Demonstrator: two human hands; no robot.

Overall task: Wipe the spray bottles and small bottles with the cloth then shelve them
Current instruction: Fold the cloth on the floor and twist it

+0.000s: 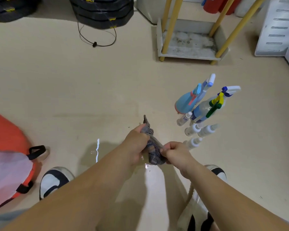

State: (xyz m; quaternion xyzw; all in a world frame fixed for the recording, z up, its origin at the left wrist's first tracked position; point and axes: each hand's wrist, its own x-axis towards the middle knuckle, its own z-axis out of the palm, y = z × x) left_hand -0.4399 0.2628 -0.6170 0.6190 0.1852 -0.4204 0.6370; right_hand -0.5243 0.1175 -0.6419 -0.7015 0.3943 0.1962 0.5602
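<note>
Head view looks down on a beige floor (pixel 73 80) where both bare hands work at a grey cloth (pixel 153 147). Left hand (pixel 137 144) has its grip closed round the upper, bunched part of the cloth, one corner poking up past the knuckles. Right hand (pixel 175 151) pinches the cloth's lower edge between thumb and fingers, a narrow grip. Something clear and shiny shows under the cloth, but whether it is a bottle cannot be told.

Just right of the hands the bottles stand on the floor in a tight cluster. A light blue spray bottle (pixel 186 102) with a pink trigger is farthest back. Beside it stands a clear spray bottle (pixel 201 109) with a blue label and a white and blue head; the label's writing is too blurred to read. A green and yellow trigger head (pixel 215 105) rises in front of it. Four small bottles (pixel 193 129) with white caps stand nearer the hands, the nearest just beside the right hand.

Beyond them is a low white shelf (pixel 188 54) on yellow legs, its bottom board stained. Stacked black cases (pixel 102 12) with yellow tags, unreadable, sit at top left. An orange bag (pixel 5 130) lies at the left. Two black-and-white shoes (pixel 54 180) flank the arms.
</note>
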